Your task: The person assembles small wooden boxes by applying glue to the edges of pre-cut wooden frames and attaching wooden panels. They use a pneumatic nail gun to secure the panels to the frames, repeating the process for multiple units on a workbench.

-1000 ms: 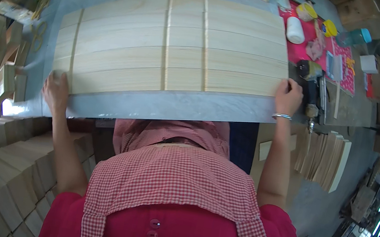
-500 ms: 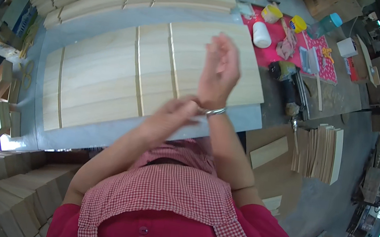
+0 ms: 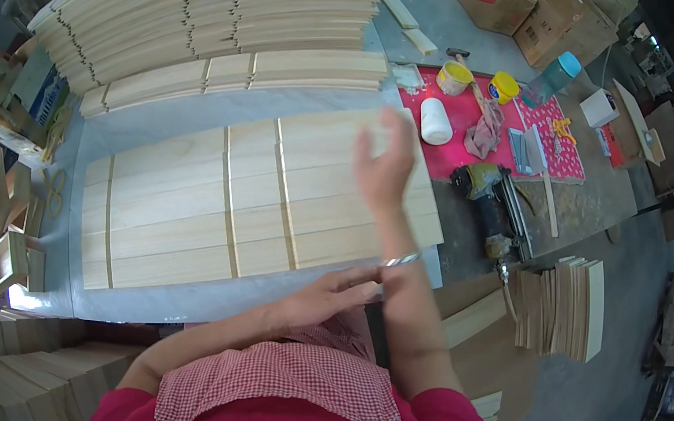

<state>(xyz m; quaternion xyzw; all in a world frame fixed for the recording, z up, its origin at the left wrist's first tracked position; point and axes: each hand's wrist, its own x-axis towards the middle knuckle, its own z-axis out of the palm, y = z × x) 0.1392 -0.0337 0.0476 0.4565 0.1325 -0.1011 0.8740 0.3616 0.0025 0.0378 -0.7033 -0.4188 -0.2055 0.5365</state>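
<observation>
My right hand (image 3: 385, 165) is raised over the right end of several pale grooved wooden boards (image 3: 171, 192). Its fingers are apart, a little blurred, and hold nothing. A silver bracelet (image 3: 401, 260) circles the right forearm below the wrist. My left hand (image 3: 331, 297) reaches across my body, its fingers stretched out against the right forearm just beside the bracelet; part of the fingertips is hard to make out. The boards lie edge to edge on the grey table, with long grooves running across them in line.
Behind the boards rises a tall stack of grooved boards (image 3: 299, 8). To the right, a pink cloth (image 3: 454, 148) bears a white bottle (image 3: 436, 122), yellow tubs (image 3: 453, 78) and a rag (image 3: 485, 130). A nail gun (image 3: 494, 206) lies nearer, above stacked thin boards (image 3: 557, 305).
My left hand has slid off the bracelet onto the forearm, its fingers straightening. The bracelet sits farther from the right hand. The view has tilted, showing more of the far stack.
</observation>
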